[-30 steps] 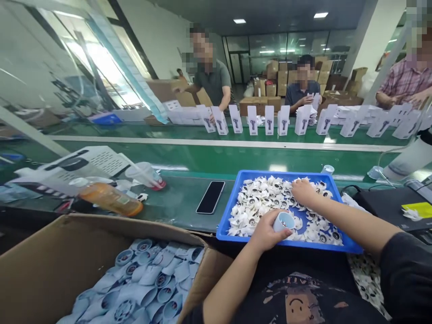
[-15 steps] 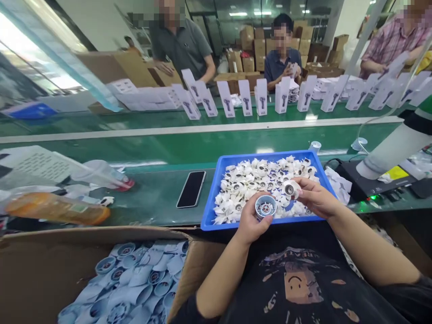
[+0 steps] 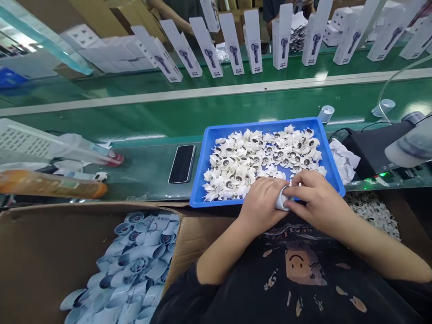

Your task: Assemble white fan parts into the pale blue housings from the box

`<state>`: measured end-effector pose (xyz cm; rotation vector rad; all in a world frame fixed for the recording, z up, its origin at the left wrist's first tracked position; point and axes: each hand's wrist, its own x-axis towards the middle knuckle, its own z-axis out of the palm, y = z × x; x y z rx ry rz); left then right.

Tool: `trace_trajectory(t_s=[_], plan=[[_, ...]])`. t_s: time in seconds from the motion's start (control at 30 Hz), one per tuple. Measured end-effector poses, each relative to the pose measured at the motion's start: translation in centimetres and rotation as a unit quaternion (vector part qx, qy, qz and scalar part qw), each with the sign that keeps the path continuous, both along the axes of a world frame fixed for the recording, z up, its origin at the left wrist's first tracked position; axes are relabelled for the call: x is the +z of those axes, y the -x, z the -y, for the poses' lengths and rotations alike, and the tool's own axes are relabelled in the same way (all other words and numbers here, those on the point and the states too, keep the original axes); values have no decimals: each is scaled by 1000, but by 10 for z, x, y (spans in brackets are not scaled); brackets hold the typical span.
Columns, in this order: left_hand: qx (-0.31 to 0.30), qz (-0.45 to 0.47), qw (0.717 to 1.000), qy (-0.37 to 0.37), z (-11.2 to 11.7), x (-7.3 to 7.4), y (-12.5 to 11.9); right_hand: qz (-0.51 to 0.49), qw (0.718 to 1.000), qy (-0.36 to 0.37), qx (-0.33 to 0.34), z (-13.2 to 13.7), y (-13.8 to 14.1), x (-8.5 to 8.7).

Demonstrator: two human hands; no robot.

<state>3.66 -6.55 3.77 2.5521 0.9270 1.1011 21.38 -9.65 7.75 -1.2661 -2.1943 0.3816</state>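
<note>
Holding a blue tube (image 3: 281, 201) in the left hand (image 3: 261, 204), with fingers and thumb wrapped close round its side, at the front edge of the tray (image 3: 219, 203) and a little right of its middle. Have the right hand (image 3: 313, 198) at the tube's right end, with thumb and fingertips bent and close together by the rim — cannot tell of anything pinched between. See white fans (image 3: 236, 166) heaped in the tray, thickest toward the left edge, with some blue floor bare near the hands. Have a phone (image 3: 182, 164) lying flat on the bench (image 3: 148, 175), near the tray's left edge, and an orange bottle (image 3: 54, 183) on its side farther left, close to the bench's front edge. Find more tubes (image 3: 135, 265) piled in a carton (image 3: 195, 234) below that edge. Notice crumpled paper (image 3: 342, 159) just beside the tray's right edge, then a black box (image 3: 367, 146), and a loose cup (image 3: 326, 114) just beyond the back right corner. Face a row of white boxes (image 3: 232, 45) across the bench, standing past the white strip (image 3: 283, 85) — flaps up.
</note>
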Motion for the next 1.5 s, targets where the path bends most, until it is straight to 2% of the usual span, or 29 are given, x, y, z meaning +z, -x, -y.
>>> trace_trajectory(t_s=[0.1,0.23,0.33,0.43,0.53,0.67,0.77,0.83,0.93,1.0,1.07,1.13,1.2,1.3,1.4,1.47,1.5], plan=[[39,17,998,-44,4,-1,-2,36,998,-48,6,-6,7,-4],[46,19,998,-50,6,-1,-5,8,1000,-14,15,-14,6,-11],[30,-1,999,-32,3,3,-4,-10,1000,4,23,-11,-6,-8],[20,-33,999,-10,-9,10,3,-63,997,-14,35,2,-26,0],[23,-57,998,1,-30,18,8,-134,990,-51,15,16,-43,0],[-33,-100,994,-19,-55,26,-2,-104,989,-101,-35,21,-44,-16],[-110,-107,987,-47,-58,31,-18,-20,986,-147,-73,14,-32,-24],[-138,-94,985,-48,-54,32,-24,24,978,-175,-111,10,-27,-25],[-142,-82,986,-36,-62,35,-23,-20,964,-225,-142,15,-32,-23],[-94,-94,991,-14,-86,36,-21,-80,955,-262,-115,22,-40,-27],[16,-114,992,59,-124,37,-25,-113,951,-275,-83,29,-46,-36],[131,-121,973,149,-170,35,-36,-131,954,-261,-64,32,-48,-47],[181,-117,956,197,-213,28,-51,-142,960,-240,-33,32,-47,-56],[187,-132,941,251,-255,9,-75,-140,964,-227,-2,33,-43,-63],[163,-151,926,305,-271,-5,-94,-127,968,-215,-28,38,-45,-65],[142,-139,926,320,-273,-3,-98,-121,969,-209,-50,42,-49,-65],[130,-125,930,322,-272,2,-94,-121,969,-208,-57,44,-51,-65]])
